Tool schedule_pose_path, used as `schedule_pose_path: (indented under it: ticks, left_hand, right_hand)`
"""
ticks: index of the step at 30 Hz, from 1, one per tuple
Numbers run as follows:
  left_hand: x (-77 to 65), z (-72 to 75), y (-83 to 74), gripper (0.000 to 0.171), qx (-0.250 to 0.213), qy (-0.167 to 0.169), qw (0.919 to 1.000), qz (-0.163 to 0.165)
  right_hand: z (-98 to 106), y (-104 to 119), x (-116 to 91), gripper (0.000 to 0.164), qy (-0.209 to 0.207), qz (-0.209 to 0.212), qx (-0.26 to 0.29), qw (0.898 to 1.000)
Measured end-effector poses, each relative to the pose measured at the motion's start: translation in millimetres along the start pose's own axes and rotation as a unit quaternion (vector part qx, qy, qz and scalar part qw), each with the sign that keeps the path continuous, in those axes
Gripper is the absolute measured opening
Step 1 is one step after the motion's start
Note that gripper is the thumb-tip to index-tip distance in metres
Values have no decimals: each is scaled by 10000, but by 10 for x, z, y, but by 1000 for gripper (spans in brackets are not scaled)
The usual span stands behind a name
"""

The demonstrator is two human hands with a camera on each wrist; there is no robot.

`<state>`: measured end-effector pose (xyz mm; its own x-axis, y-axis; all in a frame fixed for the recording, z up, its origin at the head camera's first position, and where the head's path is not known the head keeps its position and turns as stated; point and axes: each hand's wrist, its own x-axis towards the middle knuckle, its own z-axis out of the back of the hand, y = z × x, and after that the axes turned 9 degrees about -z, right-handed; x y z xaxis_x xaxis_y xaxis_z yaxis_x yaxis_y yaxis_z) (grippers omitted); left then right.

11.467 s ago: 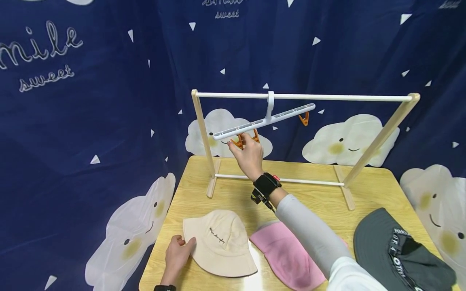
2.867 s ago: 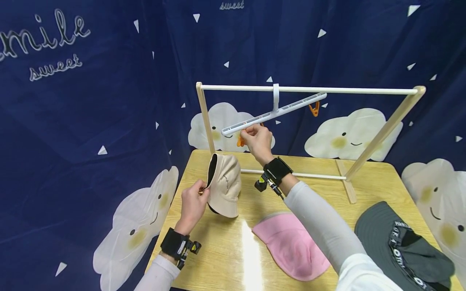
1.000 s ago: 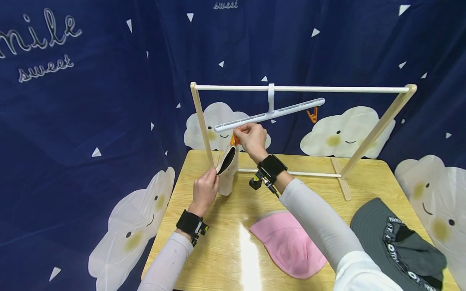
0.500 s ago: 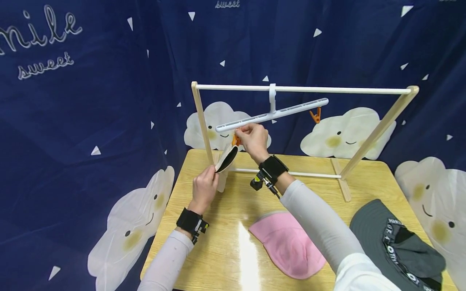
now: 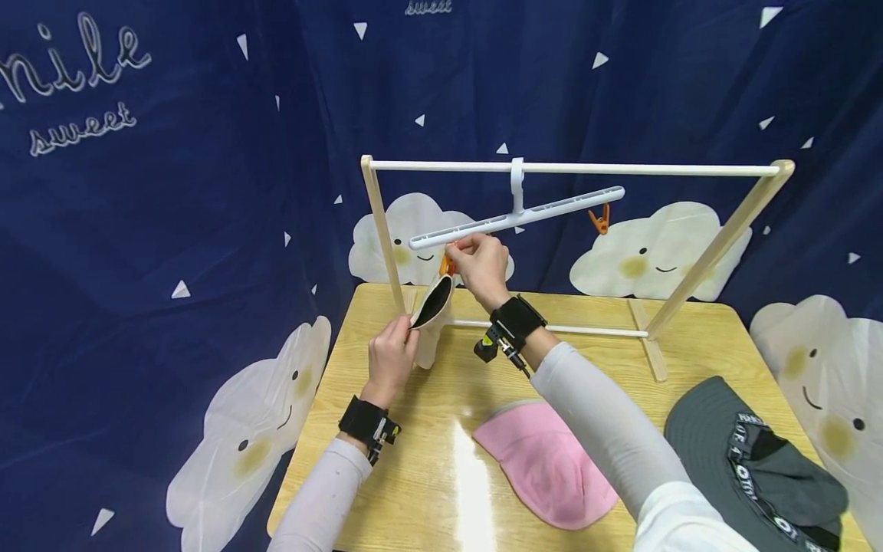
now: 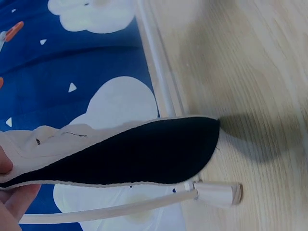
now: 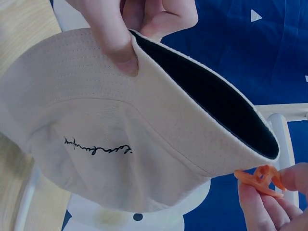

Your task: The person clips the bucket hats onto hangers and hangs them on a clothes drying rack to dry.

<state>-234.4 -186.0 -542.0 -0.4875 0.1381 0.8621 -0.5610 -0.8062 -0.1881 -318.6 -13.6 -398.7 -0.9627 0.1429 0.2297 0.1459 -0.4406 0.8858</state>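
Right wrist, stitched hat (image 7: 110,120), plastic clip (image 7: 257,182)

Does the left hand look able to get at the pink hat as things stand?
Probably not until the left hand lets go of the cream hat it pinches. Then likely yes: the pink hat lies on the table, left side uncovered, though in the head view the right sleeve partly hides it.

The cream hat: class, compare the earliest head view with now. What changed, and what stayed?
The left hand lifted the cream hat off the table, up and forward, to below the hanger; its brim is now at the orange clip. The right hand stayed by the clips; the pink hat and grey hat stayed put.
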Motion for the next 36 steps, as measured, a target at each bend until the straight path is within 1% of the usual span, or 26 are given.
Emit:
schedule_pose_path:
  ticks: [4, 7, 10, 13, 19, 25, 30, 34, 36]
  left_hand:
    - [8, -6, 21, 8, -169, -128, 9995, 238]
    - [29, -3, 30, 8, -165, -212, 9992, 288]
    - [40, -1, 31, 7, -134, -214, 9993, 269]
    - [32, -4, 24, 6, -131, -143, 9994, 285]
    - [23, -4, -6, 7, -209, -61, 9987, 460]
    - [34, 3, -6, 7, -236, -341, 9980, 470]
    - [50, -3, -12, 7, -285, -506, 9970, 507]
    - [69, -16, -21, 7, -299, -555, 9966, 527]
    - [79, -24, -26, 8, -307, -604, 9964, 512]
  right_hand:
    - [-6, -27, -2, 16, 4, 104, 5, 9999]
    - [-5, -42, -2, 18, 30, 168, 47, 9998]
    - [-1, -52, -4, 19, 56, 152, 54, 9999]
    - [-2, -68, 0, 19, 42, 73, 7, 10000]
    - [4, -63, 6, 16, 39, 6, -30, 10000]
    - [-19, -51, -4, 11, -96, -69, -13, 9999]
    - [-45, -33, -10, 10, -179, 31, 62, 9998]
    - [-62, -13, -21, 12, -195, 19, 249, 9995]
    - [-72, -10, -32, 11, -152, -60, 472, 9988]
